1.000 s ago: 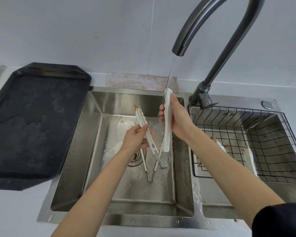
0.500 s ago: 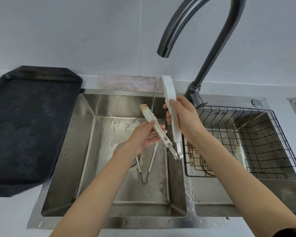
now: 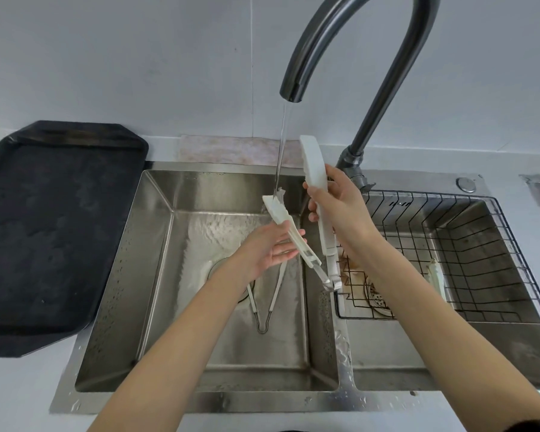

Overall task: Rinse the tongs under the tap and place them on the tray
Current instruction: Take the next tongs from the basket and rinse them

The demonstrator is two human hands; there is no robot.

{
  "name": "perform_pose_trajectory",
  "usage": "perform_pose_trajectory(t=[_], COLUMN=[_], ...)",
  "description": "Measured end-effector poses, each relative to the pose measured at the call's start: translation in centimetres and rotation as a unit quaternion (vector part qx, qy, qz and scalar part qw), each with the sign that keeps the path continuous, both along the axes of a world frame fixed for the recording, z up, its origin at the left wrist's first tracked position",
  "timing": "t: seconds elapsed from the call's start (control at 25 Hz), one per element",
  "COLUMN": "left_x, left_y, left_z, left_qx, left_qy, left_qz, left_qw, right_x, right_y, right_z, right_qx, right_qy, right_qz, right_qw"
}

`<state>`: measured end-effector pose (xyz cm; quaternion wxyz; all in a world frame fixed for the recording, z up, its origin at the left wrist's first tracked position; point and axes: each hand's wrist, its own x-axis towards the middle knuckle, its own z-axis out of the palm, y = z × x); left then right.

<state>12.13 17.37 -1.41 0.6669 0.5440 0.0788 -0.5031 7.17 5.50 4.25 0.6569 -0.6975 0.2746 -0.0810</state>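
My right hand [image 3: 340,210] grips one arm of the white tongs [image 3: 320,194], fingers wrapped closed around it. My left hand [image 3: 272,247] supports the other arm with fingers loosely curled beneath it. The two arms meet at the hinge below my right fingers. Water from the tap [image 3: 293,88] strikes the tip above my left fingers. The black tray [image 3: 44,229] lies well left of my left hand.

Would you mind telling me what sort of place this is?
Most likely a kitchen: a double steel sink with a running tap, a wire basket in the right basin, and a dark tray on the counter.
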Motion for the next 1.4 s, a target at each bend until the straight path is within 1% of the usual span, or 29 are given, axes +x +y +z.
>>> perform_pose_trajectory(t=[0.08,0.12,0.2,0.28,0.36,0.52,0.68,0.84,1.08,1.16,1.32,1.4], left_x=[0.3,0.5,0.8,1.1,1.3,1.5,2.0,2.5,2.9,3.2,4.3,4.5], left_y=[0.1,0.3,0.8,1.4,1.8,1.7,1.0,-0.1,-2.0,-2.3,-2.0,-2.0], left_z=[-0.1,-0.1,0.0,0.2,0.4,0.7,0.9,1.3,2.9,3.1,3.7,4.0], left_qx=[-0.003,-0.004,-0.009,-0.019,-0.028,-0.053,-0.041,0.005,0.03,0.013,-0.084,-0.096], left_qy=[0.003,0.008,0.018,0.021,0.013,-0.012,-0.058,-0.095,-0.065,-0.055,-0.028,-0.027], left_qz=[0.013,0.025,0.054,0.078,0.084,0.074,0.045,0.031,0.073,0.089,0.088,0.081], left_qw=[1.0,1.0,0.998,0.997,0.996,0.996,0.996,0.995,0.995,0.994,0.992,0.992], right_x=[0.0,-0.1,-0.2,-0.4,-0.7,-0.6,-0.8,-1.1,-0.8,-0.6,-0.8,-0.9], right_y=[-0.4,-0.6,-0.8,-0.6,0.0,1.3,2.0,2.6,2.8,2.8,2.7,2.7], right_z=[-0.7,-1.2,-2.6,-4.2,-5.6,-7.8,-8.8,-8.2,-7.6,-7.6,-8.4,-8.6], right_qx=[0.012,0.035,0.113,0.197,0.26,0.346,0.437,0.448,0.434,0.414,0.382,0.374], right_qy=[0.01,0.018,0.038,0.056,0.068,0.104,0.14,0.165,0.164,0.178,0.201,0.2], right_qz=[-0.022,-0.039,-0.068,-0.087,-0.108,-0.14,-0.126,-0.127,-0.139,-0.138,-0.133,-0.128], right_qw=[1.0,0.998,0.991,0.975,0.957,0.922,0.88,0.869,0.875,0.882,0.892,0.896])
